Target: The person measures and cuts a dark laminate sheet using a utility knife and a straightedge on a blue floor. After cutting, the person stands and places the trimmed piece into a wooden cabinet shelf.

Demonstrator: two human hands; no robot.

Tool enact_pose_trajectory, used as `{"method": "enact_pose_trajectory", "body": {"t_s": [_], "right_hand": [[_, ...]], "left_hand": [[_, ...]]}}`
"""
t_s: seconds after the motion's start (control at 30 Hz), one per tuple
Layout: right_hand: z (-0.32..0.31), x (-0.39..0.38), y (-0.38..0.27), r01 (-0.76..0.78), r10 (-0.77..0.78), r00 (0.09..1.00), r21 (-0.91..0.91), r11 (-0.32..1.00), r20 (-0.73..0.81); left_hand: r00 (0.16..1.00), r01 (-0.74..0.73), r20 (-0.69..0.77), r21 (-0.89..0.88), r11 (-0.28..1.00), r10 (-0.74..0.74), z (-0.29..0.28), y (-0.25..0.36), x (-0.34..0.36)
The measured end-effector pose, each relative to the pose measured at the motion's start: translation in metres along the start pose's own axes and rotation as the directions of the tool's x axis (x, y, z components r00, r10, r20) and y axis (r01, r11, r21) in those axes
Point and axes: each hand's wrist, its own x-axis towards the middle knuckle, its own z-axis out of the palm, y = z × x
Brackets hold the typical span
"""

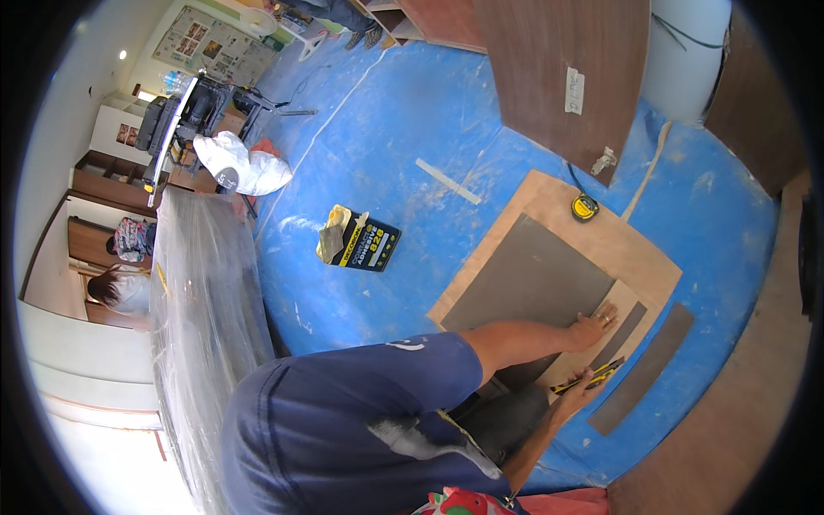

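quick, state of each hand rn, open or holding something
Left hand: open, resting flat on the pale strip.
Right hand: closed, holding the yellow-and-black utility knife.

Cutter (610,370) slanting beside a pale strip (579,362).
I'm watching the yellow-and-black cutter sitting in the right hand (584,391); the strip is lying flat across a grey-brown sheet (532,275) on a wooden board (534,196).

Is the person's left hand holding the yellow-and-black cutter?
No, the right hand holds the cutter, while the left hand lies spread on the pale strip.
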Motion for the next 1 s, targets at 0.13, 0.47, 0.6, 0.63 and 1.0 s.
{"method": "enact_pose_trajectory", "body": {"t_s": [0.13,0.47,0.6,0.63,1.0], "right_hand": [[-0.013,-0.024,0.006,-0.033,0.030,0.999,0.179,0.983,0.024],[-0.025,-0.032,0.020,0.031,-0.032,0.999,0.135,0.990,0.002],[-0.018,-0.045,0.009,0.133,-0.133,0.991,0.086,0.987,-0.010],[-0.018,-0.048,0.008,0.153,-0.153,0.988,0.082,0.985,-0.005],[-0.015,-0.036,0.021,0.211,-0.195,0.974,-0.142,0.967,0.118]], "left_hand": [[0.992,-0.064,0.107,-0.013,0.998,0.065,-0.028,-0.005,-0.009],[0.997,0.073,0.053,-0.349,0.934,-0.058,-0.030,-0.054,-0.199],[0.986,0.163,0.025,-0.339,0.927,-0.164,-0.039,-0.054,-0.263],[0.990,0.127,-0.012,-0.318,0.940,-0.138,-0.045,-0.054,-0.273],[0.955,0.286,-0.082,0.005,0.958,-0.285,-0.067,-0.059,-0.350]]}}
